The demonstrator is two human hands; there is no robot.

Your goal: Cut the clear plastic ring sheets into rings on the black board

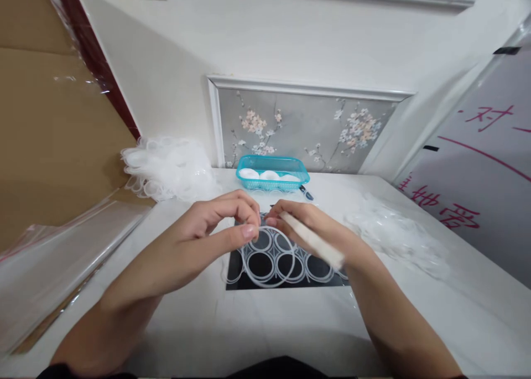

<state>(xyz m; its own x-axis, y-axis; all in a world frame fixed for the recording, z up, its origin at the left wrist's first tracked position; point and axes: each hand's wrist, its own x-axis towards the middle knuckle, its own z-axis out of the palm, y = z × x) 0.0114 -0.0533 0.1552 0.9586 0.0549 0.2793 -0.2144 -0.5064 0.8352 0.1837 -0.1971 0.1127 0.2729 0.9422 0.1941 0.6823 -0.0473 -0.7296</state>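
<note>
My left hand (222, 224) has its thumb and fingertips pinched on the top edge of a thin, whitish translucent ring (269, 286). My right hand (309, 221) is close beside it, fingers curled in, with a pale, flat stick-like tool (311, 238) lying along the hand toward the wrist. The tool's kind is not clear, and its front end is partly hidden by the fingers. Below both hands lies a black sheet (244, 284) with joined translucent rings (317, 268) laid over it in rows.
A turquoise basket (272, 162) with white round items stands by the wall, a dark marker-like object (306, 193) beside it. Piles of clear rings lie at left (170, 166) and right (398, 238). Cardboard (53, 119) and plastic bags (78, 263) border the left; a whiteboard (485, 163) leans at right.
</note>
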